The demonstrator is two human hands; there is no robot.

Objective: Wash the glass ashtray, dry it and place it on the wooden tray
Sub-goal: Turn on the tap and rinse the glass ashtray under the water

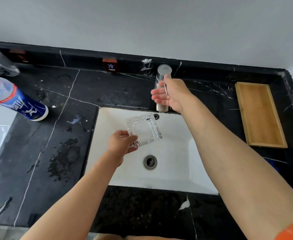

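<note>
The square glass ashtray [145,130] hangs over the white sink basin [173,170], tilted, with my left hand [122,144] gripping its near left corner. My right hand [170,94] rests at the chrome faucet [163,71], thumb and fingers around its thin lever handle. No water is visible from the spout. The empty wooden tray [260,115] lies on the black counter to the right of the sink.
A blue and white bottle [16,99] lies tilted on the black marble counter [55,153] at the left, with a clear plastic item behind it. A small "COLD" sign [110,65] stands at the back ledge. Wet patches mark the counter left of the basin.
</note>
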